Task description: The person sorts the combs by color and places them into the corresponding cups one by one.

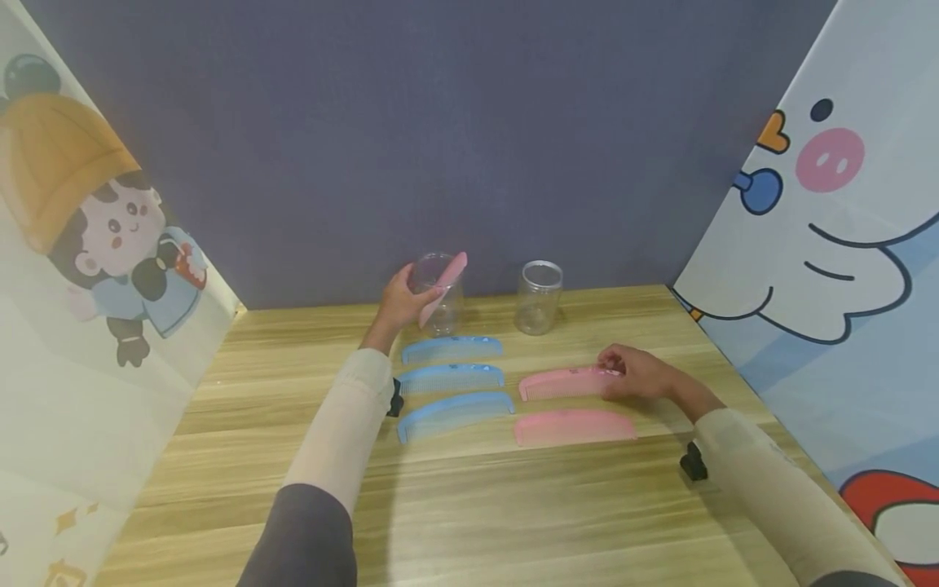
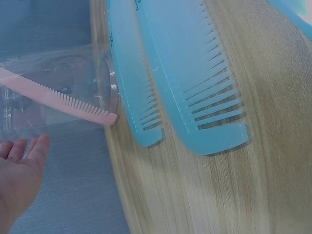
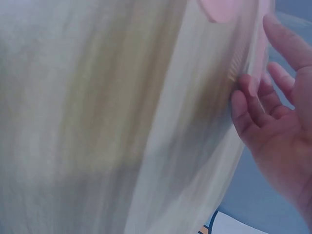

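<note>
My left hand (image 1: 403, 300) grips a clear plastic jar (image 1: 453, 314) at the back of the table, its thumb across the front. A pink comb (image 1: 451, 271) slants in that jar, its upper end above the rim on the right. In the left wrist view, the fingers (image 2: 36, 148) lie along the jar's side. My right hand (image 1: 640, 373) pinches the right end of a second pink comb (image 1: 557, 383). The right wrist view shows this comb's end (image 3: 253, 85) among the fingers. A third pink comb (image 1: 575, 427) lies just nearer to me.
Three blue combs, the far one (image 1: 451, 349), the middle one (image 1: 451, 377) and the near one (image 1: 456, 412), lie in a column below the left jar. Another clear jar (image 1: 539, 306) stands upright to its right. A dark panel (image 1: 469, 147) rises behind the wooden table (image 1: 469, 522).
</note>
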A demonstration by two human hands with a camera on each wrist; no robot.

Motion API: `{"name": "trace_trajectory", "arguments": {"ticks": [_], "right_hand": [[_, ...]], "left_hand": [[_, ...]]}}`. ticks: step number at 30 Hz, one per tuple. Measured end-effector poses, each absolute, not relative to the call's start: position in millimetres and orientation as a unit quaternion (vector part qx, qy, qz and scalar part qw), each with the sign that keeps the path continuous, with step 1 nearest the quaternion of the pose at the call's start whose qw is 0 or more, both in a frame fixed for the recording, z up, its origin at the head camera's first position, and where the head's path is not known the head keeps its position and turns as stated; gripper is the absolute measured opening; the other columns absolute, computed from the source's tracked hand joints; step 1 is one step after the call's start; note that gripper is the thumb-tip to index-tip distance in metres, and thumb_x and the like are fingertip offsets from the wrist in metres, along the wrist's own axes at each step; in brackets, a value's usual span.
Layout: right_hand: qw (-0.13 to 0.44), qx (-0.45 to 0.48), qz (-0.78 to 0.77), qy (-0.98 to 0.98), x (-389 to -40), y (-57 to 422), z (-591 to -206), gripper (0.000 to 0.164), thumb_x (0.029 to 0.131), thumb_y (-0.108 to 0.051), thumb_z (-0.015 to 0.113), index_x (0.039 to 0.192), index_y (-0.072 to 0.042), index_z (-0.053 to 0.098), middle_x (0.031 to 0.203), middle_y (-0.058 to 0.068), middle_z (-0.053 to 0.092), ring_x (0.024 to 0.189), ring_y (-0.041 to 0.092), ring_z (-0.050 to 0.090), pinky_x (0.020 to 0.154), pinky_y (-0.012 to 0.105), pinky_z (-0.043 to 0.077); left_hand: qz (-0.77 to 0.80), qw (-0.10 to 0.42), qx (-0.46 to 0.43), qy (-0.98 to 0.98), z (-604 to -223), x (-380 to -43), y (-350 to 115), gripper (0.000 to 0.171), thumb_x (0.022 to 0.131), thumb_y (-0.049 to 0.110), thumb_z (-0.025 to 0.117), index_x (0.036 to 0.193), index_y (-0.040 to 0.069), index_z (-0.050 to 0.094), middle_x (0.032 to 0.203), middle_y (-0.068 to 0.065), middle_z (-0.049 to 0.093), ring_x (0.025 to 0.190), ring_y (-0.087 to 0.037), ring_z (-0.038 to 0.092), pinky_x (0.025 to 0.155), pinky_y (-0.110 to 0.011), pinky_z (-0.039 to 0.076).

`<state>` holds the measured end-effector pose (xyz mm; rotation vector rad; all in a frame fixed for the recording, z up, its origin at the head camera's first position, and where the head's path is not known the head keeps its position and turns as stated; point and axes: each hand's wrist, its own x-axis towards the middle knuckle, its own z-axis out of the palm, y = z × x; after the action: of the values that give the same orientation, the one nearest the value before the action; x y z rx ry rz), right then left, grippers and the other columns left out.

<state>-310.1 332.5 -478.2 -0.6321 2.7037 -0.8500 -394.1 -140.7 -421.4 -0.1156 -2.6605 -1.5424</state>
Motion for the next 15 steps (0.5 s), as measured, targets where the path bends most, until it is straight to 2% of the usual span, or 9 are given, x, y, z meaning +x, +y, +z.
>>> {"name": "trace_trajectory", "arguments": {"ticks": [8, 12, 15], "right_hand": [[0.141, -0.208, -0.290, 0.923, -309.6, 334.8, -474.4, 0.078, 0.078, -0.031, 0.088, 0.138, 0.003, 0.052, 0.136, 0.026, 0.059, 0.125, 0.044, 0.056, 0.106, 0.059, 0.048], [0.129, -0.206, -0.270, 0.932, -307.7, 334.8, -473.3, 0.079, 0.078, -0.030, 0.089, 0.139, 0.003, 0.053, 0.139, 0.027, 0.057, 0.127, 0.048, 0.055, 0.107, 0.061, 0.048], [0.114, -0.208, -0.260, 0.936, -306.2, 335.6, -471.9, 0.075, 0.077, -0.027, 0.088, 0.137, 0.003, 0.055, 0.136, 0.028, 0.057, 0.122, 0.046, 0.058, 0.104, 0.060, 0.050]], "left_hand": [[-0.502, 0.033, -0.041, -0.863, -421.5, -394.9, -141.0, 0.096, 0.090, 0.045, 0.076, 0.162, 0.009, 0.024, 0.165, -0.018, 0.031, 0.147, -0.040, 0.040, 0.121, -0.051, 0.039], [-0.503, 0.028, -0.039, -0.863, -422.1, -395.6, -141.5, 0.097, 0.090, 0.045, 0.076, 0.162, 0.009, 0.022, 0.166, -0.019, 0.030, 0.147, -0.040, 0.039, 0.121, -0.051, 0.038], [-0.504, 0.027, -0.037, -0.862, -422.5, -395.5, -141.6, 0.098, 0.090, 0.045, 0.076, 0.162, 0.009, 0.022, 0.166, -0.019, 0.030, 0.147, -0.039, 0.039, 0.121, -0.051, 0.038]]}}
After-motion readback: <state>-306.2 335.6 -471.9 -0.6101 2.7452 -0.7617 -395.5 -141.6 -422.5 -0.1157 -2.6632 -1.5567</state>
